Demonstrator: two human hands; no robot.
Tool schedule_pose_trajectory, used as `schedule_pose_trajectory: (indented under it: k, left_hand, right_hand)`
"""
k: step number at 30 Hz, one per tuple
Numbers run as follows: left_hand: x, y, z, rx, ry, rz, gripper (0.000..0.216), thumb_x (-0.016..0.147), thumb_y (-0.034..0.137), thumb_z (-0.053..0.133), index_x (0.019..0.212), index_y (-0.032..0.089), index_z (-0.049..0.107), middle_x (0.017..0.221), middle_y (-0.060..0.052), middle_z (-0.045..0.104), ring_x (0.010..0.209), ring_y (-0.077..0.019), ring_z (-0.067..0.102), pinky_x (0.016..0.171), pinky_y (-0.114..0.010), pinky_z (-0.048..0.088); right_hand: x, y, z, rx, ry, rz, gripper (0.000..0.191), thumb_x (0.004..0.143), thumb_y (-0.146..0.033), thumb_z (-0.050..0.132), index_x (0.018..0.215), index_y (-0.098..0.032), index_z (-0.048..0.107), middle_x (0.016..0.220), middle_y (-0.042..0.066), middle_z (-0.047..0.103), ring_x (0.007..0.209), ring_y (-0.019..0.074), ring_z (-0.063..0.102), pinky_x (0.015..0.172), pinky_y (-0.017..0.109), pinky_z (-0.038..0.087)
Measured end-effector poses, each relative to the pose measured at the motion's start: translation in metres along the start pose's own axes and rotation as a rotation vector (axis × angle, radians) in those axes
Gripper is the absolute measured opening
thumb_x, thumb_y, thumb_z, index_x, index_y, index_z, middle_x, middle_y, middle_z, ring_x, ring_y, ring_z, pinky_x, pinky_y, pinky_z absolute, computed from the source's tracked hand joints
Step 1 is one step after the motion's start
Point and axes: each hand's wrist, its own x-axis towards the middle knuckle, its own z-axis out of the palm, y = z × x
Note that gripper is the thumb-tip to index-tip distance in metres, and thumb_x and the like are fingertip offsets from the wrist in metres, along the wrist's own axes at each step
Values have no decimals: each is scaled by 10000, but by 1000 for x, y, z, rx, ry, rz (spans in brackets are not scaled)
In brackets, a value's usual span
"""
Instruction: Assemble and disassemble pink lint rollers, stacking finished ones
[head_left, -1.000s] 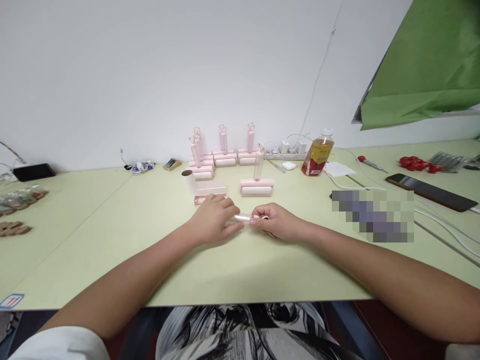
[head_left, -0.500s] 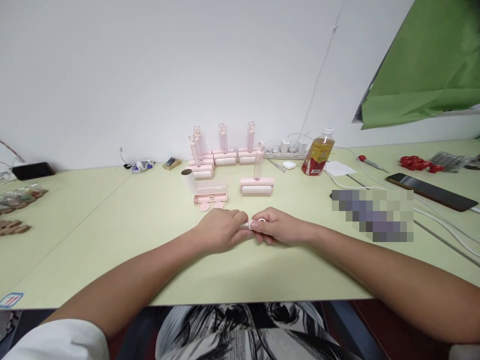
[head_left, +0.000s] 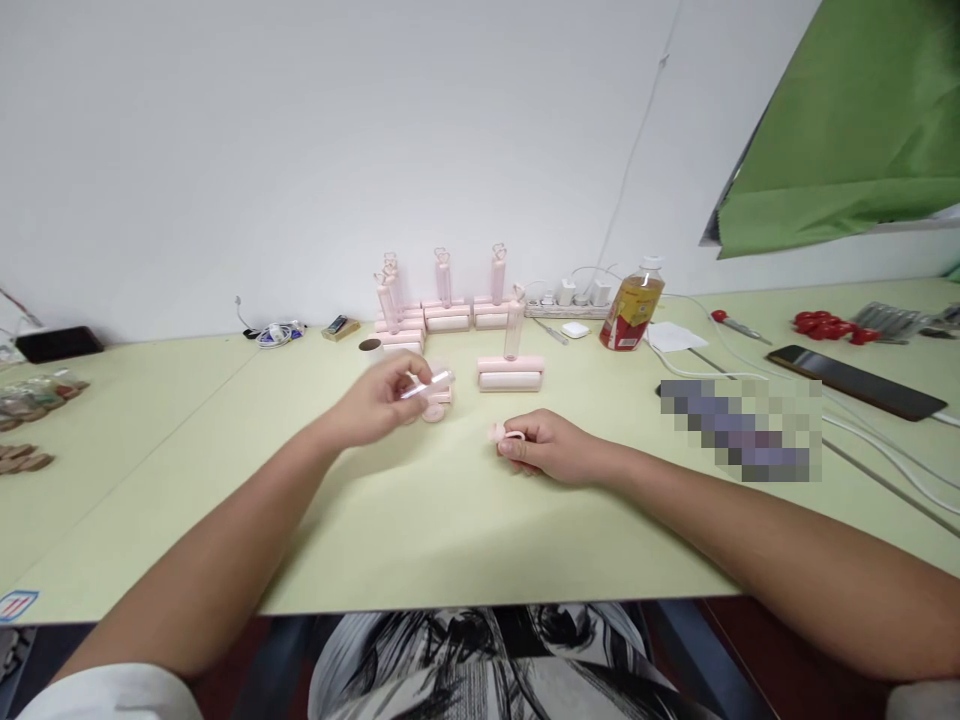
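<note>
My left hand (head_left: 379,400) is closed on a clear plastic tube (head_left: 429,386), held tilted over the loose pink parts at mid-table. To its right, my right hand (head_left: 551,445) pinches a small pink cap with a loop (head_left: 496,433). Beneath the tube show part of a pink roller case (head_left: 442,397) and a pink disc (head_left: 433,412); my left hand hides the rest. Just behind my hands, an assembled pink lint roller (head_left: 511,372) lies with its clear handle upright. A cardboard-cored white roll (head_left: 370,346) stands behind my left hand, mostly covered by it.
Several more pink lint rollers (head_left: 448,315) line the wall. Farther right are a power strip (head_left: 574,311), a drink bottle (head_left: 632,308), a phone (head_left: 855,382), a red-handled screwdriver (head_left: 739,324) and white cables. Wooden pieces (head_left: 26,460) lie at the far left.
My left hand has drawn apart from my right and moved up and left, carrying the tube over the loose parts. My right hand stays nearly in place with the cap.
</note>
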Motion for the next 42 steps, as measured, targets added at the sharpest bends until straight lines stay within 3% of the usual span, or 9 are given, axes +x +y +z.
schedule_pose_trajectory:
  k: [5, 9, 12, 16, 23, 31, 39, 42]
  left_hand:
    - [-3, 3, -63, -95, 120, -118, 272, 658, 286, 743, 895, 177, 667, 755, -47, 657, 652, -196, 655, 572, -339, 554]
    - [-9, -5, -85, 82, 252, -271, 416, 644, 303, 780, 1021, 190, 645, 980, -101, 711, 742, -232, 712, 586, -347, 596]
    - [-7, -13, -84, 244, 305, -357, 498, 625, 316, 799, 1053, 203, 569, 938, -92, 722, 671, -215, 706, 529, -321, 578]
    - [2, -24, -70, 486, 333, -389, 418, 662, 369, 777, 979, 230, 542, 769, -15, 685, 574, -175, 658, 470, -266, 490]
    - [14, -41, -47, 717, 359, -295, 331, 747, 437, 720, 930, 226, 542, 832, -25, 664, 749, -196, 648, 605, -285, 457]
    - [14, -44, -48, 767, 343, -384, 397, 766, 484, 693, 1030, 253, 507, 849, -19, 660, 711, -190, 619, 569, -274, 421]
    - [13, -43, -51, 752, 331, -368, 498, 732, 562, 698, 1083, 256, 520, 886, -49, 676, 703, -215, 620, 546, -281, 400]
    - [11, -33, -53, 785, 421, -338, 531, 746, 611, 662, 1101, 235, 541, 946, -71, 681, 714, -223, 615, 570, -293, 397]
  right_hand:
    - [1, 0, -2, -68, 8, -14, 406, 898, -516, 563, 697, -166, 518, 601, -28, 499, 541, 92, 445, 526, 227, 342]
    - [0, -3, -2, -104, 11, -13, 390, 913, -490, 537, 694, -168, 512, 600, -25, 493, 548, 97, 441, 530, 230, 338]
    - [0, -4, -2, -112, 8, -16, 384, 912, -480, 538, 684, -173, 503, 600, -30, 481, 547, 96, 428, 532, 232, 331]
    - [0, -4, -2, -128, 8, -25, 383, 912, -475, 536, 677, -175, 498, 602, -33, 472, 547, 96, 410, 534, 234, 320]
    - [-1, -5, -2, -138, 1, -32, 378, 911, -474, 533, 680, -176, 499, 591, -37, 457, 540, 96, 394, 533, 234, 313]
    - [-1, -7, -2, -165, -2, -53, 384, 909, -467, 539, 661, -178, 489, 573, -46, 433, 529, 92, 368, 531, 234, 297]
    - [-1, -6, -3, -171, -6, -51, 407, 905, -501, 540, 659, -180, 487, 574, -43, 429, 536, 97, 364, 538, 242, 292]
    - [-1, -5, -3, -164, -2, -52, 419, 904, -510, 540, 650, -184, 468, 570, -45, 421, 539, 97, 358, 541, 243, 288]
